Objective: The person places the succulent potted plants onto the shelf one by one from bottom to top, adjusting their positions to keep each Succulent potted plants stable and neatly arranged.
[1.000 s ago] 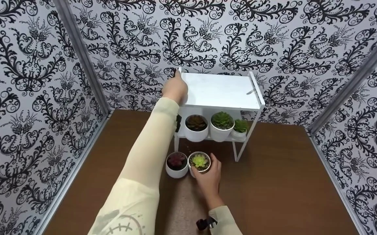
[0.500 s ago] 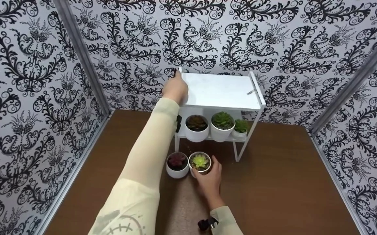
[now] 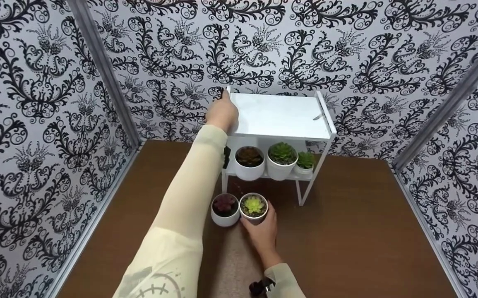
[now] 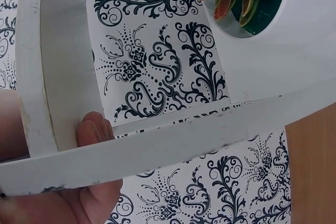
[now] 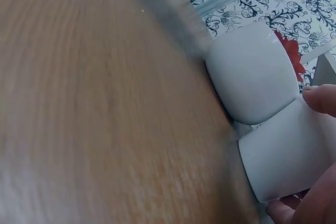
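Observation:
My left hand (image 3: 223,111) grips the left end of a two-tier white shelf (image 3: 280,116); in the left wrist view its fingers (image 4: 95,129) curl round the white frame bar (image 4: 157,156). My right hand (image 3: 263,231) holds a white pot with a yellow-green succulent (image 3: 253,206), thumb on the near side and fingers on the right. Right beside that pot, on its left, stands a white pot with a dark red succulent (image 3: 225,210). The right wrist view shows both white pots from the side, the held pot (image 5: 289,148) and its neighbour (image 5: 252,74).
On the lower tier sit a brownish succulent pot (image 3: 249,163), a larger green succulent pot (image 3: 282,160) and a small green succulent pot (image 3: 304,162). Patterned walls (image 3: 263,49) enclose the brown table (image 3: 359,231) at the back and sides.
My right hand's thumb has slid down from the rim of the yellow-green succulent's pot and its fingers have closed in nearer the pot. The left hand and the shelf stay in place.

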A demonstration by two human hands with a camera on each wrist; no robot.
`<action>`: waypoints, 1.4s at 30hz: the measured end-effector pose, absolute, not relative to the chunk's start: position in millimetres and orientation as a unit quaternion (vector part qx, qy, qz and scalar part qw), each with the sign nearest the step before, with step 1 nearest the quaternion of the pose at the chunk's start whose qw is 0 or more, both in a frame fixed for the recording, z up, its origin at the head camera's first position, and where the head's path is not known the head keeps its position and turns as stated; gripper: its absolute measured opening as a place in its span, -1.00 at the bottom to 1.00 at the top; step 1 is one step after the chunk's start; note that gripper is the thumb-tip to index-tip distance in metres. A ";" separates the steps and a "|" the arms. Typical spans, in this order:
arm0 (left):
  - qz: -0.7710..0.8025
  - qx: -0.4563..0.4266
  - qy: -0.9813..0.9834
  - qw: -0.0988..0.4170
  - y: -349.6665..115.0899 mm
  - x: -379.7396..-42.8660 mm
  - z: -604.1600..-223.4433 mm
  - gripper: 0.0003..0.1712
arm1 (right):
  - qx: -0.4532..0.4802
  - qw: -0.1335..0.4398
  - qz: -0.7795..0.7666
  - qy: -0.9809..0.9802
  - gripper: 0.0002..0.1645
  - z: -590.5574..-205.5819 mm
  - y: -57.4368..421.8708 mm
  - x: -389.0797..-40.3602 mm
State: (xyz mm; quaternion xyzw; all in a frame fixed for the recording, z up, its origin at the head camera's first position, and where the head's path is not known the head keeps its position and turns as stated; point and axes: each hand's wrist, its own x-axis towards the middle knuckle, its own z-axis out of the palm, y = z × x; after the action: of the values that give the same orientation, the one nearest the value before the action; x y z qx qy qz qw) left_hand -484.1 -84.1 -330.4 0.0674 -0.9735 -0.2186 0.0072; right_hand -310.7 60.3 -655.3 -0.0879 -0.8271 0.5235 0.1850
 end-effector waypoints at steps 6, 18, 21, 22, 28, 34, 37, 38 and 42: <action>-0.210 0.068 -0.975 0.000 -82.9 -486.9 -330.8 -0.07 | -0.095 0.180 0.531 -0.822 0.23 -659.5 60.1 -311.9; -0.235 0.067 -0.970 0.007 -85.5 -481.2 -329.8 -0.09 | -0.105 0.170 0.503 -0.841 0.17 -666.6 59.0 -315.8; -0.235 0.069 -0.970 0.005 -85.5 -480.8 -329.2 -0.05 | -0.109 0.172 0.494 -0.845 0.14 -668.3 58.6 -317.6; -0.237 0.071 -0.969 0.005 -85.4 -481.1 -329.1 -0.04 | -0.112 0.172 0.492 -0.846 0.14 -668.9 58.5 -318.4; -0.232 0.075 -0.970 -0.004 -84.7 -483.3 -329.4 -0.06 | -0.121 0.162 0.488 -0.849 0.16 -670.7 58.7 -322.0; -0.212 0.078 -0.974 -0.002 -84.0 -481.8 -328.7 -0.02 | -0.124 0.151 0.484 -0.853 0.19 -670.1 58.3 -324.9; -0.211 0.075 -0.975 -0.002 -83.6 -481.5 -328.3 -0.01 | -0.127 0.152 0.485 -0.852 0.20 -669.3 58.1 -325.7; -0.211 0.075 -0.975 -0.002 -83.5 -481.4 -328.2 -0.02 | -0.128 0.151 0.486 -0.851 0.20 -668.8 58.1 -325.8; -0.211 0.075 -0.975 -0.004 -83.6 -481.2 -327.8 -0.03 | -0.133 0.149 0.485 -0.851 0.20 -667.2 57.8 -326.0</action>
State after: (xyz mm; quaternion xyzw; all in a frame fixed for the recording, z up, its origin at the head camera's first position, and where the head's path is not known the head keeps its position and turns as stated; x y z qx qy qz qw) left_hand -481.2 -83.6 -327.8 0.0749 -0.9746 -0.2112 -0.0036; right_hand -326.0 57.8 -667.2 -0.1330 -0.8511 0.4854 0.1493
